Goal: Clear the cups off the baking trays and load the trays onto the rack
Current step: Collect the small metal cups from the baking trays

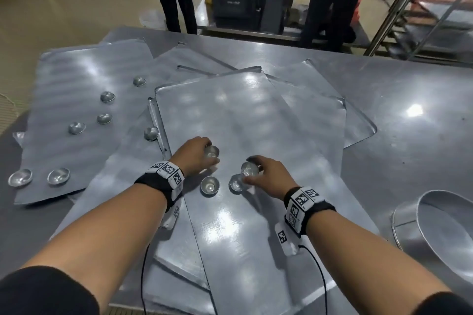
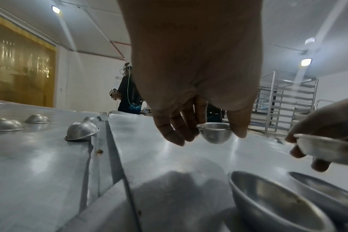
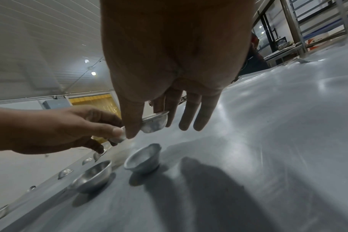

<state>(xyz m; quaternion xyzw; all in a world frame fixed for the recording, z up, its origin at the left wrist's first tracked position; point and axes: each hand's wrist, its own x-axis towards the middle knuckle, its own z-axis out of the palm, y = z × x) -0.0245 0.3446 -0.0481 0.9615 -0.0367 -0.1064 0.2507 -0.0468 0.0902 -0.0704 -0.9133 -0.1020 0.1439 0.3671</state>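
- My left hand (image 1: pixel 195 152) pinches a small round metal cup (image 1: pixel 212 151) by its rim, thumb on one side and fingers curled on the other; it hangs mouth-up just above the top baking tray (image 1: pixel 230 115).
- My right hand (image 1: pixel 268 171) grips a second cup (image 1: pixel 249 169) the same way, thumb and forefinger on its thin rolled rim, the other fingers straighter; the bowl is tilted.
- Two loose cups sit mouth-up on that same tray, just beside my hands: one (image 1: pixel 210 185) below my left hand, the other (image 1: pixel 236 182) touching my right fingers.
- All are shallow, smooth half-spheres of dull, brushed grey metal.
- The top tray is a flat rectangular sheet with a low turned-up lip, lying askew across several overlapping trays.
- The far-left tray (image 1: pixel 76 79) bears more cups turned dome-up (image 1: pixel 107 96).
- A tall steel rack (image 2: pixel 288 102) with slatted runners stands beyond the table.
- A large round metal pan (image 1: pixel 445 233) lies tilted at my right.
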